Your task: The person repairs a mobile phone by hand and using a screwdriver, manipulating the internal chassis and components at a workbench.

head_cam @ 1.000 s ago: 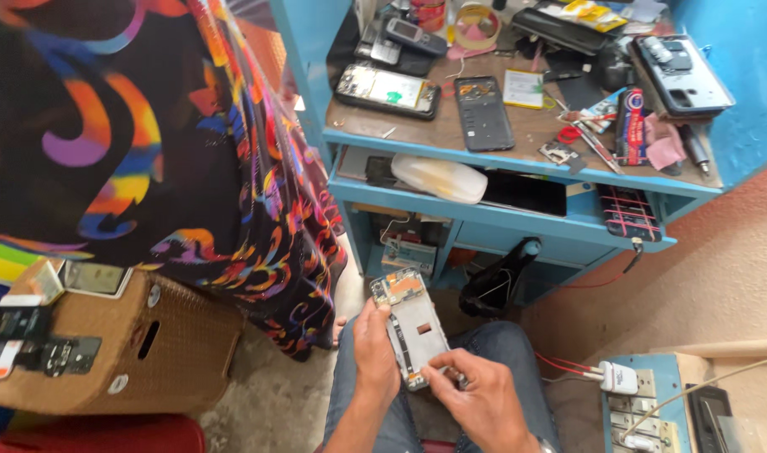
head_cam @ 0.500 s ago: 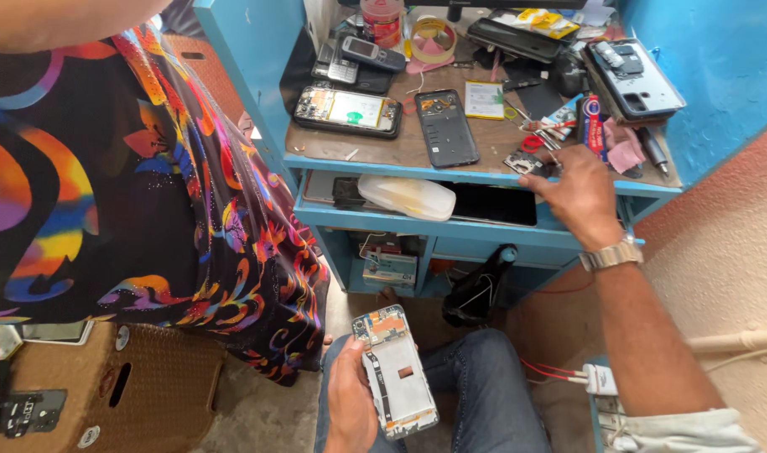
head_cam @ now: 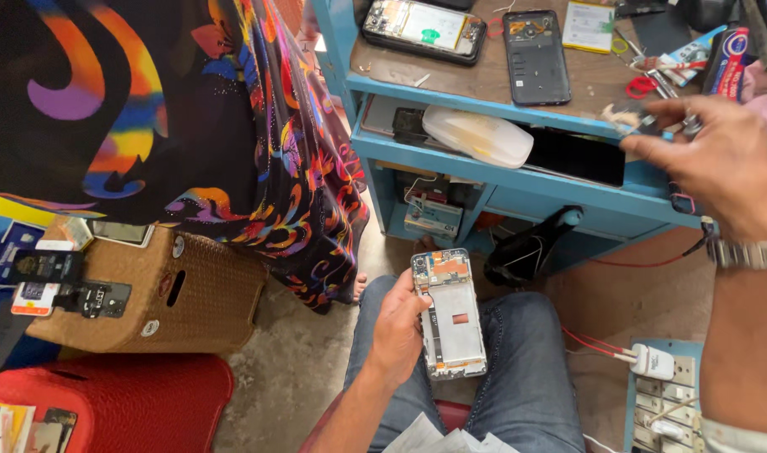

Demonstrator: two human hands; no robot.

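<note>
Closest to the camera, blue jeans (head_cam: 517, 369) are seen over a grey concrete floor (head_cam: 299, 377), with a white power strip (head_cam: 664, 394) at the right and a red stool (head_cam: 106, 403) at the left. An opened phone frame (head_cam: 450, 315) is held above the lap by the left hand (head_cam: 397, 327), whose fingers are closed around its left edge. A woven basket (head_cam: 157, 294) is placed beside a person in a colourful garment (head_cam: 148, 109). Further away, the right hand (head_cam: 719, 159) is raised before the blue bench (head_cam: 484, 84); a small dark part (head_cam: 639, 117) is pinched between its thumb and fingers. On the bench, a dark phone (head_cam: 534, 57) and an open phone (head_cam: 423, 29) are laid flat.
</note>
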